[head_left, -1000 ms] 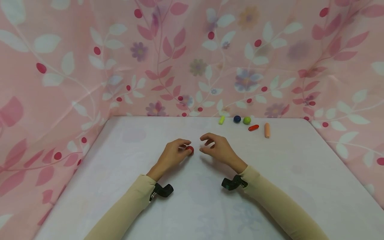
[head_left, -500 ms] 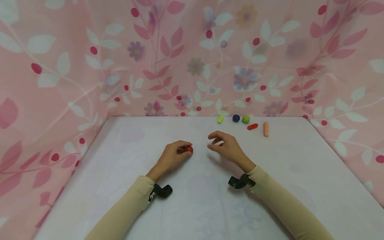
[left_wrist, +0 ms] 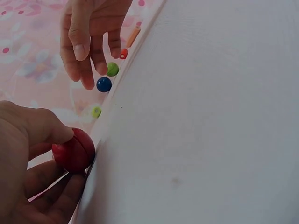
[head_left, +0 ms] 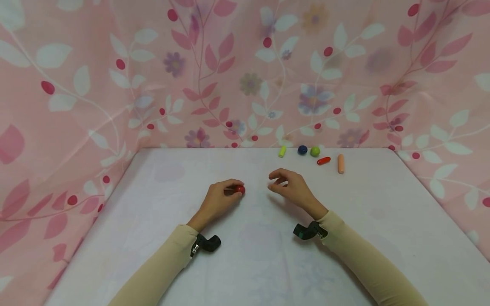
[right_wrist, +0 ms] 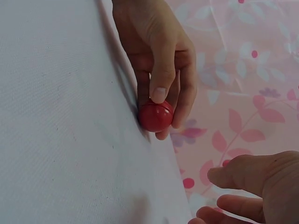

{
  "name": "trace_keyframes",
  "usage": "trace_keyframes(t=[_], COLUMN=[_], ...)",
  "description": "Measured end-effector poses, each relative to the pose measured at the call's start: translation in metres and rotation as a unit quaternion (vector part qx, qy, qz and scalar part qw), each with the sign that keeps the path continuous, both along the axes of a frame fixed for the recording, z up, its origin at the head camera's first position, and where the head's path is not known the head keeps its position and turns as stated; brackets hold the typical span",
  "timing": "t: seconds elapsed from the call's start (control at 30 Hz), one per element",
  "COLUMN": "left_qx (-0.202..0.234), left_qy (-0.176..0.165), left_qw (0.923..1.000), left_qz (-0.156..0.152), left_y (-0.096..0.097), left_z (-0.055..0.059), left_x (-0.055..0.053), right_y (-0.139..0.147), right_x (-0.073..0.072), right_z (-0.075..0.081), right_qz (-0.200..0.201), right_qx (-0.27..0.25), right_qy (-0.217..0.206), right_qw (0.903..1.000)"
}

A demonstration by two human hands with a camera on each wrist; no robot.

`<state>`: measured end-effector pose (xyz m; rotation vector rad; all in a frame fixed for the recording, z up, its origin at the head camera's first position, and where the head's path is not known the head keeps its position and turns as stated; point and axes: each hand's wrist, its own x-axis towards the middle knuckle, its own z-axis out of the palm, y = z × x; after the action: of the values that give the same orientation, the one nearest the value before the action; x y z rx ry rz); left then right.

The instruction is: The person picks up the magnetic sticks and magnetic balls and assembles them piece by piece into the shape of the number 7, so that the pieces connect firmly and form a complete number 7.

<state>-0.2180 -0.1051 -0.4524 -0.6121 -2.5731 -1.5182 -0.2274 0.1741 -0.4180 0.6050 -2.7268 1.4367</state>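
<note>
A small red ball [head_left: 240, 189] with a dark seam line sits between the thumb and fingers of my left hand [head_left: 217, 199], left of the table's middle. Thumb on one side and fingertips on the other, that hand pinches the ball [left_wrist: 74, 150], as the left wrist view shows. The ball is low at the tablecloth; whether it touches the cloth I cannot tell. To the right, apart from the ball, my right hand [head_left: 294, 189] hovers with fingers loosely bent and nothing between them. In the right wrist view its thumb and fingers [right_wrist: 238, 175] stand apart.
Along the far edge of the white-covered table [head_left: 264, 263] lie a yellow-green stick [head_left: 282, 151], a dark blue ball [head_left: 302, 150], a green ball [head_left: 315, 151], a red capsule-shaped piece [head_left: 323, 160] and an orange stick [head_left: 341, 164]. A pink floral curtain [head_left: 245, 97] surrounds the table.
My right hand has drawn away to the right from the red ball. My left hand has stayed nearly in place, still holding the ball, which now shows slightly more between its fingers.
</note>
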Motion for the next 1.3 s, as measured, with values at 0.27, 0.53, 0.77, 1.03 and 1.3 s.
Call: trace_keyframes(t=[0.27, 0.53, 0.77, 1.03, 1.3], left_qx=[0.003, 0.007, 0.013, 0.021, 0.006], left_qy=[-0.003, 0.012, 0.003, -0.004, -0.007], left_qw=[1.0, 0.9994, 0.9993, 0.9994, 0.9996], left_qz=[0.005, 0.032, 0.035, 0.026, 0.027], left_y=[-0.001, -0.003, -0.002, -0.003, -0.004], left_z=[0.003, 0.006, 0.004, 0.0, -0.001], left_x=[0.002, 0.002, 0.001, 0.0, 0.0], right_y=[0.001, -0.003, -0.004, -0.003, -0.003], right_x=[0.0, 0.0, -0.001, -0.001, -0.001], right_z=[-0.002, -0.005, -0.009, -0.012, -0.01], right_qz=[-0.004, 0.009, 0.006, 0.007, 0.004], right_qx=[0.0, -0.007, 0.003, 0.008, 0.009], right_qy=[0.001, -0.013, -0.013, -0.01, -0.013], right_qw=[1.0, 0.9998, 0.9999, 0.9999, 0.9999])
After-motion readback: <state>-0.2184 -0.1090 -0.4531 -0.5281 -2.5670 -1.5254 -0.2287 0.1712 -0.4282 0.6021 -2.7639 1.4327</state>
